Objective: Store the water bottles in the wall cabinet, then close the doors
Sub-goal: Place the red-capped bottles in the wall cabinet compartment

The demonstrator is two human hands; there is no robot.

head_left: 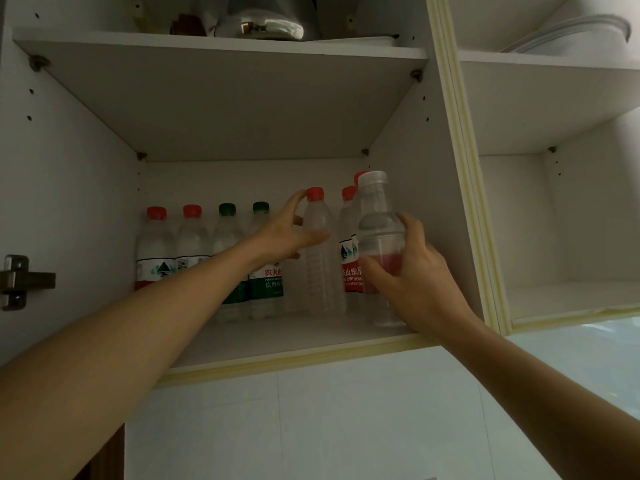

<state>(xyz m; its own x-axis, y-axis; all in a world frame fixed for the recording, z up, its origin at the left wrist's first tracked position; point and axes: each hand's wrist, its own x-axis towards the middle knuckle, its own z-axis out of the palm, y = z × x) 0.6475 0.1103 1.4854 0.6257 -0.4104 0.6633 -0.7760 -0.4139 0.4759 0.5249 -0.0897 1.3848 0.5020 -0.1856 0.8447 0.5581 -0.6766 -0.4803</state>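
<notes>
— Where do things stand?

— My right hand (408, 271) grips a clear wide-mouthed plastic bottle with a clear cap and pink label (381, 237) round its middle, at the right front of the white wall cabinet's lower shelf (277, 344). Its base looks on or just above the shelf; I cannot tell which. My left hand (287, 233) is spread, thumb and fingers either side of a clear unlabelled ribbed bottle with a red cap (320, 258) in the row. Whether it truly clamps it, I cannot say.

— How will they handle?

— The ribbed one looks empty, so I judge it light, easily tipped and soft-walled; I would take it high, near the shoulder. The wide bottle seems stiffer and smooth, perhaps slippery; a mid-body hold suits it. Red-capped bottles (156, 251) and green-capped bottles (265, 268) stand closely beside.
</notes>
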